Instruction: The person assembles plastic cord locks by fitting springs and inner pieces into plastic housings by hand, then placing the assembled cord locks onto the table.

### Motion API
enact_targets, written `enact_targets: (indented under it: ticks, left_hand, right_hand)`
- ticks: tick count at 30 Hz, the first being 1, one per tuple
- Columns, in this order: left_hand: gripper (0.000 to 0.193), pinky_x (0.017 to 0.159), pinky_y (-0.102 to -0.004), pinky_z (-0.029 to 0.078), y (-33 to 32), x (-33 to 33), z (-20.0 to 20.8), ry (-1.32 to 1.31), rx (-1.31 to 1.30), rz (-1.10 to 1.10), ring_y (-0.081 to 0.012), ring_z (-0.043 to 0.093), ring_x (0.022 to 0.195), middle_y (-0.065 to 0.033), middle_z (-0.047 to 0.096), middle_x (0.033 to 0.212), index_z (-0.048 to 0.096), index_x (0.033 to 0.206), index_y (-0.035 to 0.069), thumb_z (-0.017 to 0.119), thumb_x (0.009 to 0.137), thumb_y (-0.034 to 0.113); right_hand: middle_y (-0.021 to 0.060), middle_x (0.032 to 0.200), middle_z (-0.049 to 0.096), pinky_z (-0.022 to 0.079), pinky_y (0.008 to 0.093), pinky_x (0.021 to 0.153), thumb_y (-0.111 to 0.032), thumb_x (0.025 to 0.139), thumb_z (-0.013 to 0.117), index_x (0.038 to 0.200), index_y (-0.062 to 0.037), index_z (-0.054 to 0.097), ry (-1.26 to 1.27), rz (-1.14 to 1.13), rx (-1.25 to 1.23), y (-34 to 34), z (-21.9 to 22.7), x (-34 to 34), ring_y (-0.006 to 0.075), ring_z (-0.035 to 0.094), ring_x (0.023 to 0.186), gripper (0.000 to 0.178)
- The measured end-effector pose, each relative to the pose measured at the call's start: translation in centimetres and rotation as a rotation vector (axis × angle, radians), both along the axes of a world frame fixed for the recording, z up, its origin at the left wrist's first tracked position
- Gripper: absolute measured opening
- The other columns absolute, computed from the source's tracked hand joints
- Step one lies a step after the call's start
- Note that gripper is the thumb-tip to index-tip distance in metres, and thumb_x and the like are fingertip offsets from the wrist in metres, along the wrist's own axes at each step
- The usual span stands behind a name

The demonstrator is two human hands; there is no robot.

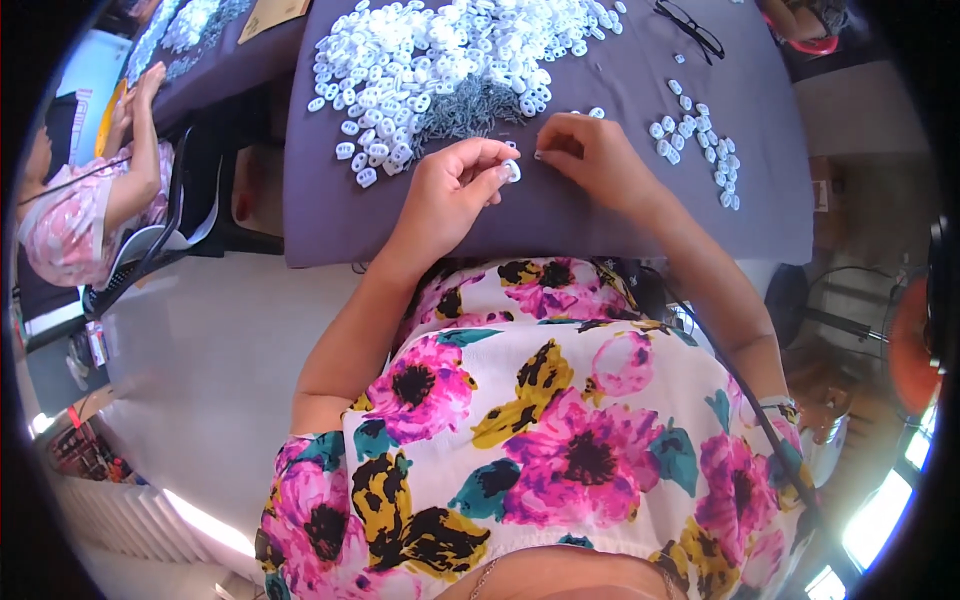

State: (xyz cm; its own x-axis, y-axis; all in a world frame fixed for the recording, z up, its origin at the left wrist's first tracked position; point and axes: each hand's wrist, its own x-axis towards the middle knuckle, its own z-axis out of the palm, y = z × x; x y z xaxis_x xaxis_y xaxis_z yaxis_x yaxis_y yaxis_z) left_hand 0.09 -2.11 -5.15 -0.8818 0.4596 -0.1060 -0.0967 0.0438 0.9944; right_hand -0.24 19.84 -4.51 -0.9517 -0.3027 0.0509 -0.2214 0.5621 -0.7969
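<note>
Between the thumb and forefinger of my left hand (450,195) is a small white plastic piece (513,171), held just above the cloth-covered table. My right hand (605,165) is a little to the right of it, thumb and finger pinched together. A tiny pale speck shows at those fingertips, too small to name. Beyond my hands lies a heap of small grey spring-like parts (465,112). Behind and around that heap spreads a big pile of white oval plastic pieces (390,65), many with two holes.
A smaller scatter of white pieces (708,140) lies on the right of the purple-grey tablecloth (740,240). Dark-framed glasses (690,28) rest at the far right. At left, another person (85,215) sits by a table with similar parts. An orange fan (908,345) stands at right.
</note>
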Motion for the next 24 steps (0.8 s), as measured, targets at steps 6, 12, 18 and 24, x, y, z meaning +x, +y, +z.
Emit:
enact_targets:
  ticks: [6,12,18,24]
  left_hand:
    - [0.019,0.064,-0.0191,0.043,-0.1,0.4,-1.2,0.047,-0.103,0.024,-0.0033,0.052,0.070,0.0031,0.061,0.082,0.065,0.106,0.002,0.063,0.088,0.006]
    - [0.019,0.063,-0.0197,0.045,-0.7,-0.6,-2.4,0.025,-0.061,0.039,-0.0041,0.054,0.070,0.0020,0.062,0.084,0.066,0.106,0.003,0.063,0.088,0.007]
    - [0.018,0.066,-0.0200,0.048,-0.8,-0.9,-2.1,0.042,-0.058,0.102,-0.0049,0.057,0.070,0.0015,0.063,0.086,0.066,0.106,0.004,0.063,0.089,0.009]
    - [0.018,0.067,-0.0198,0.048,-0.3,-0.8,-2.6,0.090,-0.025,0.138,-0.0046,0.057,0.072,0.0022,0.063,0.086,0.066,0.106,0.004,0.063,0.089,0.008]
  right_hand:
    - [0.0016,0.085,0.065,0.048,0.0237,0.061,-0.003,0.086,0.061,0.099,-0.0012,0.065,-0.138,-0.095,-0.110,2.1,-0.8,-2.3,0.0085,0.058,0.067,0.013]
    - [0.0065,0.075,0.065,0.049,0.0272,0.060,-0.016,0.086,0.064,0.099,-0.0036,0.067,0.219,-0.392,0.227,8.6,-1.5,-8.7,0.0113,0.063,0.068,0.019]
    - [0.0112,0.078,0.066,0.049,0.0374,0.067,-0.017,0.079,0.069,0.088,-0.0016,0.065,0.300,-0.208,0.361,9.1,-3.2,-12.9,0.0233,0.064,0.073,0.019]
    - [0.0167,0.083,0.067,0.050,0.0435,0.070,-0.020,0.076,0.064,0.087,-0.0063,0.069,0.310,-0.133,0.457,9.6,-4.1,-14.5,0.0355,0.064,0.078,0.018]
